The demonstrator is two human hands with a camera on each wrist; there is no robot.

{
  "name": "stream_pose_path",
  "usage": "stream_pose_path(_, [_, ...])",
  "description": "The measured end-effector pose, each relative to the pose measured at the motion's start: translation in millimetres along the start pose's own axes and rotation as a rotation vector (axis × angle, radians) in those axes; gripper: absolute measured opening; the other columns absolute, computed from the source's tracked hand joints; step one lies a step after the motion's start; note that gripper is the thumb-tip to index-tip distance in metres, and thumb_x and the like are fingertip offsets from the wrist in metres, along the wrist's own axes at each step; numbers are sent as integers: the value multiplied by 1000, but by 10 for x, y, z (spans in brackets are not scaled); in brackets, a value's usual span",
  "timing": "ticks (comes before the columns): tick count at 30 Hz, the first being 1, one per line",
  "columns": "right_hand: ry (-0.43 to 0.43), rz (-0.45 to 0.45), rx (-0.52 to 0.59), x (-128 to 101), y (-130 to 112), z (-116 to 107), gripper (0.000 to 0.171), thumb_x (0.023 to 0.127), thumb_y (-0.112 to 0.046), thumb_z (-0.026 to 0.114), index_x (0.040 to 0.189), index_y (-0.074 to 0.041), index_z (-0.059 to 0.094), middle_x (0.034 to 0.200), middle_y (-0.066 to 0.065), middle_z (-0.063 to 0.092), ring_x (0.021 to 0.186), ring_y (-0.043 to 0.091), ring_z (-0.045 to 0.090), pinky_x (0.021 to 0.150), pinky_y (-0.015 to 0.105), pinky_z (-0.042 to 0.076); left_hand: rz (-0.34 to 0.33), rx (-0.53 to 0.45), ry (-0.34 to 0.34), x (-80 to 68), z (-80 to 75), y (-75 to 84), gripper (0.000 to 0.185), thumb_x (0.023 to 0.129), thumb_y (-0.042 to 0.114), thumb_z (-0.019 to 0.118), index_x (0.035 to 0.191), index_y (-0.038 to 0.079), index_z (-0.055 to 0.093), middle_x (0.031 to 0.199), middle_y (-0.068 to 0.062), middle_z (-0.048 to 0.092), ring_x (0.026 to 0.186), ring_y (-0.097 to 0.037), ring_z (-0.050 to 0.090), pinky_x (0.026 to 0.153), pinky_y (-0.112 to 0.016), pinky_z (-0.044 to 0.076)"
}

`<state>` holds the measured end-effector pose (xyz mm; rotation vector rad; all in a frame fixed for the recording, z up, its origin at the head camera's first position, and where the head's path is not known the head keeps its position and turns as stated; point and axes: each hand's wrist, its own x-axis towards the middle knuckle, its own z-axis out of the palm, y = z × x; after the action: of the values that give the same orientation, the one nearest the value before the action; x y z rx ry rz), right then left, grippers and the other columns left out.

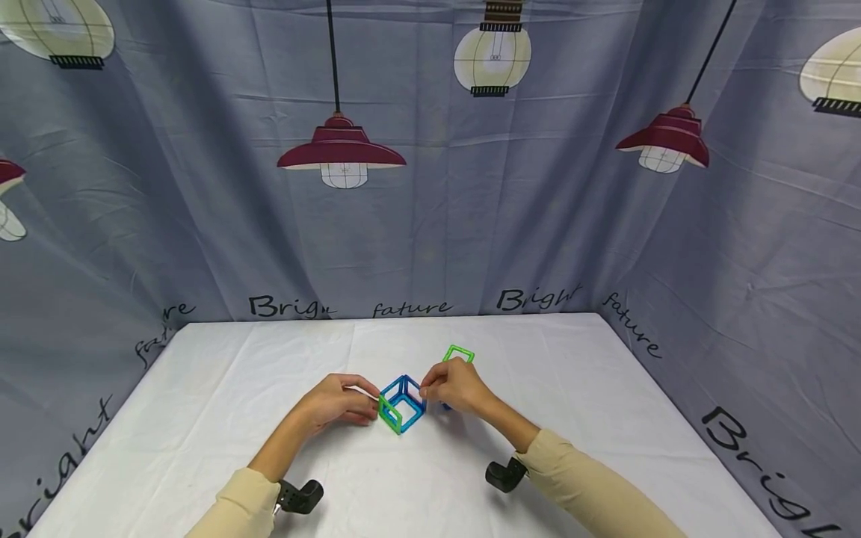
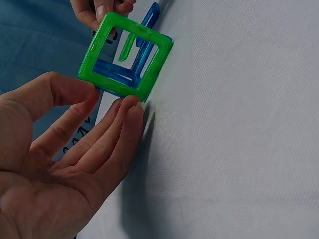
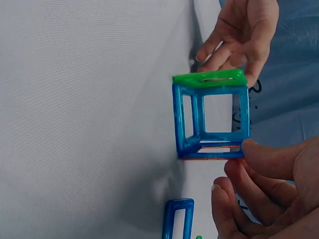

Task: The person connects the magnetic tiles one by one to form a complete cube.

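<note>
On the white cloth stands an open box shape of square magnetic tiles. Its blue tiles [image 3: 244, 112] meet at their edges, and a green tile [image 2: 112, 86] forms the side facing the left hand. Fingertips of the left hand [image 1: 339, 403] touch that green tile, the fingers loosely extended. Opposite, the right hand [image 1: 459, 385] pinches the upper corner of the side tile between thumb and fingers; this side shows blue with a reddish edge in the right wrist view. Part of it is hidden by the fingers.
Just behind the right hand is another green tile [image 1: 461, 349], partly covered by that hand. A separate blue tile [image 3: 169, 214] stands beside the box shape. Grey printed curtains [image 1: 430, 246] enclose the white-covered table [image 1: 269, 359] at back and sides.
</note>
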<state>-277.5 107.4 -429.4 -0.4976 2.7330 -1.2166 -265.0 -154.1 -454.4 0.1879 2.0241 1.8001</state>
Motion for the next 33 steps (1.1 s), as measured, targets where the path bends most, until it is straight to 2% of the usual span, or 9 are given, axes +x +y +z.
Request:
stream_pose_path(3, [26, -4, 12, 29, 3, 12, 4, 86, -8, 79, 88, -5, 78, 78, 2, 74, 68, 12, 60, 62, 26, 51, 8, -5, -32, -5, 3, -8, 25, 89, -2, 69, 112, -10, 65, 104, -23, 74, 87, -25, 75, 80, -40, 64])
stream_pose_path(10, [90, 77, 2, 103, -5, 34, 4, 87, -11, 79, 89, -8, 80, 81, 1, 74, 73, 12, 62, 63, 24, 52, 23, -40, -115, -18, 43, -14, 30, 89, -6, 67, 116, -15, 61, 105, -26, 74, 88, -25, 74, 80, -41, 64])
stream_pose_path(20, [123, 128, 40, 178, -4, 57, 7, 89, -8, 75, 93, -9, 81, 90, 3, 76, 76, 14, 65, 70, 28, 58, 20, -36, -140, -20, 150, -6, 33, 84, -7, 66, 115, -16, 60, 104, -26, 73, 89, -25, 74, 82, -41, 64])
stream_pose_path(23, [129, 150, 60, 185, 0, 62, 8, 90, -9, 74, 95, -10, 81, 95, 4, 77, 77, 15, 64, 69, 28, 57, 14, 0, -99, -13, 177, 12, 33, 83, -7, 67, 114, -14, 61, 101, -24, 74, 86, -23, 74, 80, -39, 64])
stream_pose_path(26, [128, 157, 64, 189, 6, 67, 9, 91, -10, 74, 96, -11, 81, 99, 5, 77, 77, 15, 64, 68, 28, 57, -6, 70, 9, -6, 195, 50, 32, 84, -2, 71, 114, -11, 64, 97, -20, 75, 83, -21, 73, 77, -36, 64])
stream_pose_path(30, [125, 166, 68, 192, 9, 73, 9, 92, -11, 74, 97, -10, 81, 97, 5, 77, 75, 15, 65, 66, 27, 58, -51, 160, 165, 14, 248, 109, 41, 88, 14, 77, 126, 2, 67, 100, -15, 76, 83, -21, 72, 76, -35, 63])
stream_pose_path(33, [123, 167, 75, 196, 6, 77, 10, 93, -12, 73, 98, -10, 81, 93, 4, 76, 75, 16, 66, 66, 26, 58, -64, 171, 202, 40, 293, 147, 50, 89, 19, 79, 136, 11, 64, 109, -14, 75, 90, -23, 73, 81, -38, 63])
